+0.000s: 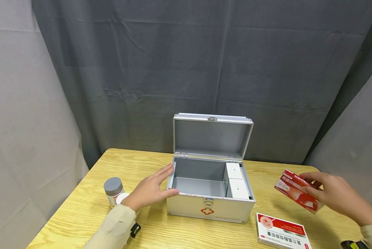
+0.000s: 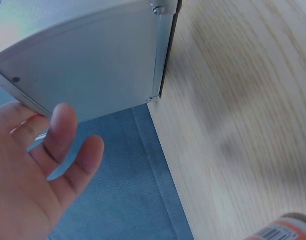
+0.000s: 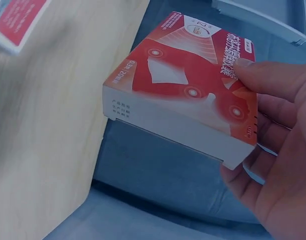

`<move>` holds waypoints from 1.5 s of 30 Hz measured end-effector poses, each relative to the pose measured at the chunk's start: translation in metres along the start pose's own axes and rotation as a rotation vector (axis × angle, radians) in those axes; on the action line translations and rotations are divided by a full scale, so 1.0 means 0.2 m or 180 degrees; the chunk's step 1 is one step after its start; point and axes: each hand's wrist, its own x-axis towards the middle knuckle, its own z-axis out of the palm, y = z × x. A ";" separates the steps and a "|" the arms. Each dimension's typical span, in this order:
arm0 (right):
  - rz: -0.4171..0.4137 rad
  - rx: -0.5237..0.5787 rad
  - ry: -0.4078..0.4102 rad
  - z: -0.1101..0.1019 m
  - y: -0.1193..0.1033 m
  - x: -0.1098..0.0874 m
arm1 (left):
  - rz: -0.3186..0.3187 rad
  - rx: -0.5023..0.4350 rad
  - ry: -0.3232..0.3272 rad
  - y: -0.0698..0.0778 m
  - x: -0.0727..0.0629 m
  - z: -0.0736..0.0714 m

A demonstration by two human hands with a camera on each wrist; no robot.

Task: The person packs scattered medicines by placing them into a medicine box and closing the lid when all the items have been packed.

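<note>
A silver first-aid case (image 1: pixel 189 207) with a red cross emblem stands on the table, its lid (image 1: pixel 212 136) raised. Two white boxes (image 1: pixel 238 188) sit inside along its right wall. My left hand (image 1: pixel 153 190) rests at the case's left rim, fingers extended; in the left wrist view the fingers (image 2: pixel 63 130) lie beside the case's side wall (image 2: pixel 108 65). Over the table at the right, my right hand (image 1: pixel 332 190) pinches a red medicine box (image 1: pixel 294 193) between thumb and fingers. The right wrist view shows this box's printed face and white side, tilted.
A flat red-and-white medicine box (image 1: pixel 282 231) lies right of the case, near the front. A grey-capped bottle (image 1: pixel 113 190) stands left of it, and a white round lid (image 1: pixel 122 197) shows beside my left wrist. Grey curtains (image 1: pixel 142 79) hang behind the wooden table (image 1: pixel 139 162).
</note>
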 end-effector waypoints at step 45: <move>-0.0625 0.0314 -0.0381 -0.15 -0.67 0.42 | -0.0055 0.0059 -0.0022 -0.03 -0.01 -0.02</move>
